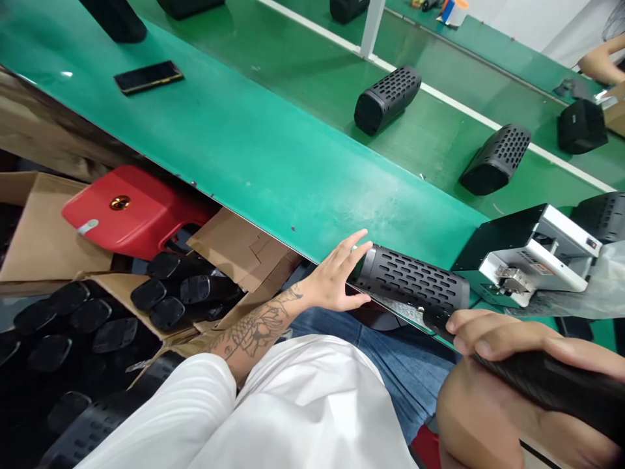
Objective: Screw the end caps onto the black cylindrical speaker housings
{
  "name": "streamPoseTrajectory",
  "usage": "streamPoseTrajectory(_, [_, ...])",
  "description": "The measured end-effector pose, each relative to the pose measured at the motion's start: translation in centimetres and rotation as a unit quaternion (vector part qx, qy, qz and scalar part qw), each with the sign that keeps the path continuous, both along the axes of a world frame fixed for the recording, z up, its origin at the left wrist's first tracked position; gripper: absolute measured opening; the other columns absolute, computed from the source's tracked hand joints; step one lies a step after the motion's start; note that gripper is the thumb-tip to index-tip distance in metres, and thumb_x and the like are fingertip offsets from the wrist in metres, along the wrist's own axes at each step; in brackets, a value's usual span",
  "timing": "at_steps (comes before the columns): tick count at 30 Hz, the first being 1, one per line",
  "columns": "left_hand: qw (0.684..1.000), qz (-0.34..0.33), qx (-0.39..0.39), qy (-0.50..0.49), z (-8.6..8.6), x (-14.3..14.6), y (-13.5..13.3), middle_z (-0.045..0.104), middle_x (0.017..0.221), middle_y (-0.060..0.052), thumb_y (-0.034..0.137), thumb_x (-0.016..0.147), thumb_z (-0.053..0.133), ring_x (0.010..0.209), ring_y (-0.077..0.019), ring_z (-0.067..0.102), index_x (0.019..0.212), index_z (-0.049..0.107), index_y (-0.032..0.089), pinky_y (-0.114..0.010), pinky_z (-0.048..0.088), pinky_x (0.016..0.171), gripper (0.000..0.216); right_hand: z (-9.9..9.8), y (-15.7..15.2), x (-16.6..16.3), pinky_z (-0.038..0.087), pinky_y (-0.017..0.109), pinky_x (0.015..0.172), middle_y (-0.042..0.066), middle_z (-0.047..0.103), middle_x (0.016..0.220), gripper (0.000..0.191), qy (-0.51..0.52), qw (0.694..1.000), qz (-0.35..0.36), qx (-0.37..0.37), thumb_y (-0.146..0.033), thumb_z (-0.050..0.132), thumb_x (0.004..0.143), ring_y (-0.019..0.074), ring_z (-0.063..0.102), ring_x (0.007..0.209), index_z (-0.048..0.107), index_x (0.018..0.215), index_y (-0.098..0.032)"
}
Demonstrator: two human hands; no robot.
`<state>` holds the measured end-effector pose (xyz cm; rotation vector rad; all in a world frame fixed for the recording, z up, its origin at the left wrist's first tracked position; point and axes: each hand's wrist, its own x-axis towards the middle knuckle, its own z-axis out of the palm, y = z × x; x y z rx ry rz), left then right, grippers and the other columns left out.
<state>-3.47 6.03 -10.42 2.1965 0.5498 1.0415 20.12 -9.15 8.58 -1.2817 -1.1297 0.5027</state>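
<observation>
A black speaker-like housing (415,277) with rows of slots lies on its side at the front edge of the green table. My left hand (339,270) is at its left end, thumb and fingers spread apart; whether the fingertips touch it I cannot tell. Wrapped in my right hand (508,342) is a black electric screwdriver (541,381). Its narrow nose points left along the near side of the housing, close to a small shiny spot that may be a screw.
Right of the housing stands a black-and-white screw feeder (532,260) beside clear plastic. More slotted housings (388,101) lie on the green line behind. A phone (149,77) rests on the table (234,124). Below left are a red stool (131,208) and a carton (120,299) of black parts.
</observation>
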Motion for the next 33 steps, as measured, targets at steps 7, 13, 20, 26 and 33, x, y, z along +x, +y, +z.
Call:
streamPoseTrajectory(7, [0.993,-0.085,-0.073,0.036,0.5,0.6,1.6,0.032,0.192,-0.029,0.044,0.095,0.096,0.179,-0.0498,0.041,0.193,0.012,0.028,-0.073,0.041,0.144,0.130,-2.1,4.4,0.0,0.068,0.045,0.054,-0.001,0.078,0.071,0.044,0.014,0.985,0.072,0.154,-0.067,0.087,0.100,0.0226,0.068,0.050,0.086,0.112,-0.025])
streamPoseTrajectory(13, [0.993,-0.086,-0.081,0.008,0.0,0.8,2.1,0.052,0.179,-0.028,0.050,0.086,0.102,0.167,-0.0498,0.056,0.186,0.037,0.022,-0.068,0.047,0.142,0.122,-2.5,5.8,1.6,0.066,0.041,0.049,0.002,0.076,0.069,0.045,0.067,0.977,0.144,0.142,-0.064,0.085,0.101,0.0220,0.068,0.046,0.086,0.109,-0.020])
streamPoseTrajectory(20, [0.989,-0.083,-0.119,0.012,0.2,1.2,3.0,0.063,0.166,-0.027,0.058,0.075,0.105,0.158,-0.0501,0.064,0.169,0.059,0.020,-0.068,0.051,0.139,0.111,-3.2,5.9,1.1,0.062,0.040,0.047,0.001,0.072,0.067,0.042,0.079,0.976,0.158,0.128,-0.062,0.089,0.098,0.0202,0.064,0.043,0.086,0.108,-0.022])
streamPoseTrajectory(26, [0.993,-0.080,-0.087,0.023,-0.1,1.4,3.4,0.065,0.163,-0.028,0.064,0.076,0.102,0.153,-0.0502,0.067,0.167,0.060,0.018,-0.067,0.055,0.134,0.110,-3.4,5.9,1.2,0.062,0.037,0.049,-0.001,0.072,0.068,0.037,0.091,0.966,0.214,0.112,-0.057,0.089,0.099,0.0176,0.063,0.045,0.085,0.113,-0.022])
streamPoseTrajectory(33, [0.995,-0.077,-0.052,0.039,-0.4,1.2,3.5,0.066,0.166,-0.029,0.071,0.079,0.099,0.156,-0.0500,0.067,0.170,0.057,0.018,-0.065,0.056,0.134,0.113,-3.7,6.6,0.9,0.062,0.034,0.050,-0.002,0.074,0.069,0.031,0.076,0.956,0.262,0.105,-0.050,0.090,0.098,0.0165,0.064,0.046,0.084,0.114,-0.024])
